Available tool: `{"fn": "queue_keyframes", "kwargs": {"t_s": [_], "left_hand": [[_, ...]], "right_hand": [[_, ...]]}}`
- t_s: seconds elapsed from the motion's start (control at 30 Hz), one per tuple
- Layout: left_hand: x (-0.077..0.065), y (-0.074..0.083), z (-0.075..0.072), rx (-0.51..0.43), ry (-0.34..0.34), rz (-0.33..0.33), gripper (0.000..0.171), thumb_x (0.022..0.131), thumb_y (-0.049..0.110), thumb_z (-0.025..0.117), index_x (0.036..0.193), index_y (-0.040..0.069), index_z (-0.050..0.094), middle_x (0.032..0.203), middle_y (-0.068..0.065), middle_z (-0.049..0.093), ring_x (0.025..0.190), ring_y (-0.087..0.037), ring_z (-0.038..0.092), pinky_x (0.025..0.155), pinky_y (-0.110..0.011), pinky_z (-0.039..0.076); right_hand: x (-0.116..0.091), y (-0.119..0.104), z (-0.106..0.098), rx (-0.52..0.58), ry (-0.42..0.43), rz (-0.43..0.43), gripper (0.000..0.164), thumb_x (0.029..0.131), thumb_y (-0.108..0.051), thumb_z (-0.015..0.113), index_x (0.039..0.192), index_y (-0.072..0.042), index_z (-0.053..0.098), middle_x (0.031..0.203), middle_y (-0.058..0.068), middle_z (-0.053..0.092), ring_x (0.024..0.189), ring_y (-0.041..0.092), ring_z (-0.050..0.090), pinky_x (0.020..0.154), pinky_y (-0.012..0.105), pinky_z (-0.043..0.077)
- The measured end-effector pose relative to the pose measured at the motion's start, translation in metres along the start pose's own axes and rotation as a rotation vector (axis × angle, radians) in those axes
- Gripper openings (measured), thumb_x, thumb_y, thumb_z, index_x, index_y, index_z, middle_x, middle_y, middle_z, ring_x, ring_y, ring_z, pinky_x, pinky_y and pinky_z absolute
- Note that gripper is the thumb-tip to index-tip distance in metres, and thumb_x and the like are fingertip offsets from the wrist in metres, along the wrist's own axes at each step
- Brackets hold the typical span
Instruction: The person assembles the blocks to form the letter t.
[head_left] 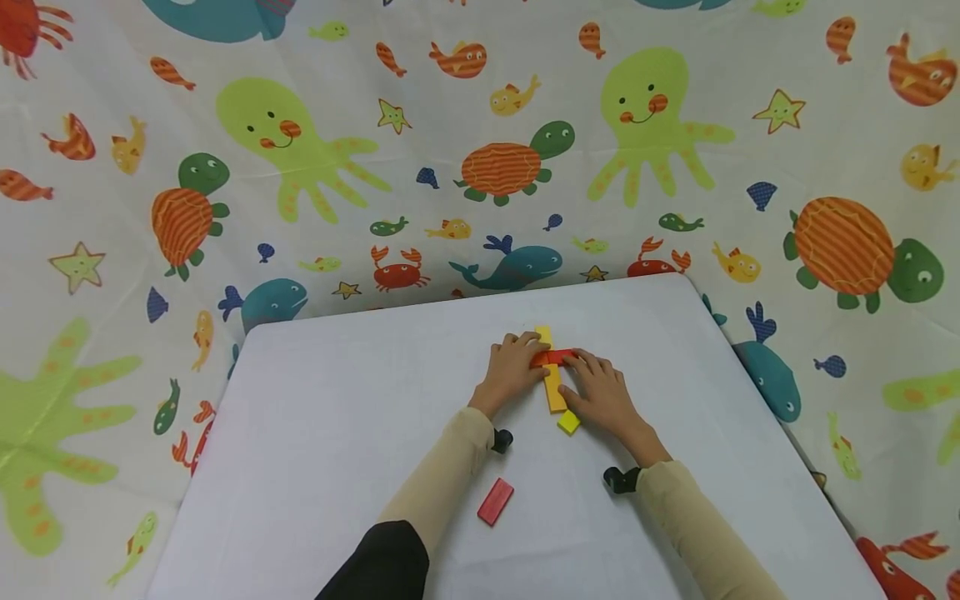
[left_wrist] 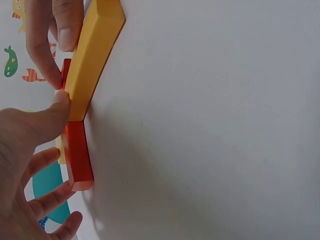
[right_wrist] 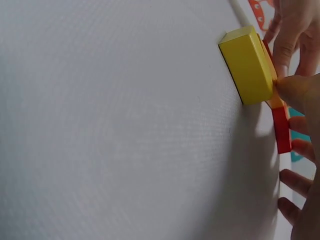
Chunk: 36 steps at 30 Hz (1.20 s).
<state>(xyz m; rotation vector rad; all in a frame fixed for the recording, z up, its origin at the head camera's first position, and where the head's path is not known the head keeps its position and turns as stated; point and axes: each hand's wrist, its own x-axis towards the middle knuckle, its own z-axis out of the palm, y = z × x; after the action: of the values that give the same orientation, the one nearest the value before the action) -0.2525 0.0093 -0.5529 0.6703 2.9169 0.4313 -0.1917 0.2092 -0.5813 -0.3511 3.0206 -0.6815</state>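
Blocks stand in a cross-like group at the table's far side. A yellow block (head_left: 543, 335) lies at the back, a red block (head_left: 561, 357) and another red block (left_wrist: 79, 157) lie crosswise, and a long orange-yellow block (head_left: 554, 389) runs toward me. My left hand (head_left: 513, 371) spreads around the left red block, fingertips at its outer end and thumb on the long block. From the right, my right hand (head_left: 603, 396) reaches in; its thumb touches the long block and its fingertips meet the right red block. A small yellow block (right_wrist: 246, 65) sits beside the long block's near end.
A separate red block (head_left: 496, 502) lies nearer to me, left of centre. The white table (head_left: 360, 417) meets a hanging cloth (head_left: 420, 192) printed with sea animals. Black wrist-worn devices (head_left: 621, 480) jut from both sleeves just above the table.
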Motion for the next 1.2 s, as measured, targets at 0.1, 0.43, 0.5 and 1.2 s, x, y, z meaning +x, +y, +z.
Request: {"fn": "queue_keyframes", "kwargs": {"t_s": [0.1, 0.43, 0.5, 1.2], "left_hand": [[0.001, 0.0, 0.0, -0.001, -0.003, 0.003, 0.053, 0.099, 0.046, 0.068, 0.149, 0.029, 0.058, 0.16, 0.001, 0.049, 0.136, -0.028, 0.047, 0.112, -0.05, 0.044], [0.003, -0.003, 0.0, -0.056, -0.022, -0.001, 0.054, 0.099, 0.046, 0.069, 0.149, 0.03, 0.057, 0.161, 0.002, 0.046, 0.136, -0.029, 0.047, 0.11, -0.053, 0.046], [0.004, -0.004, 0.0, -0.054, -0.02, 0.0, 0.054, 0.099, 0.046, 0.069, 0.149, 0.03, 0.057, 0.161, 0.002, 0.046, 0.136, -0.029, 0.047, 0.11, -0.053, 0.046], [0.004, -0.006, 0.001, -0.02, -0.013, 0.016, 0.054, 0.099, 0.047, 0.068, 0.148, 0.03, 0.057, 0.16, 0.002, 0.047, 0.136, -0.03, 0.048, 0.107, -0.051, 0.048]], "right_hand": [[-0.001, 0.0, 0.001, -0.004, 0.017, -0.01, 0.066, 0.101, -0.047, 0.063, 0.156, -0.015, 0.046, 0.167, 0.014, 0.037, 0.147, 0.044, 0.037, 0.115, 0.069, 0.033], [-0.016, -0.01, 0.002, 0.018, 0.083, -0.03, 0.06, 0.101, -0.04, 0.066, 0.152, -0.014, 0.052, 0.158, 0.012, 0.05, 0.143, 0.04, 0.042, 0.109, 0.064, 0.042], [-0.019, -0.013, 0.002, 0.021, 0.097, -0.032, 0.06, 0.1, -0.04, 0.067, 0.152, -0.014, 0.052, 0.156, 0.011, 0.052, 0.142, 0.039, 0.043, 0.108, 0.063, 0.044], [-0.059, -0.05, 0.01, 0.162, 0.221, -0.229, 0.05, 0.094, -0.023, 0.077, 0.141, -0.013, 0.063, 0.14, 0.007, 0.067, 0.129, 0.032, 0.059, 0.104, 0.056, 0.051]]}}
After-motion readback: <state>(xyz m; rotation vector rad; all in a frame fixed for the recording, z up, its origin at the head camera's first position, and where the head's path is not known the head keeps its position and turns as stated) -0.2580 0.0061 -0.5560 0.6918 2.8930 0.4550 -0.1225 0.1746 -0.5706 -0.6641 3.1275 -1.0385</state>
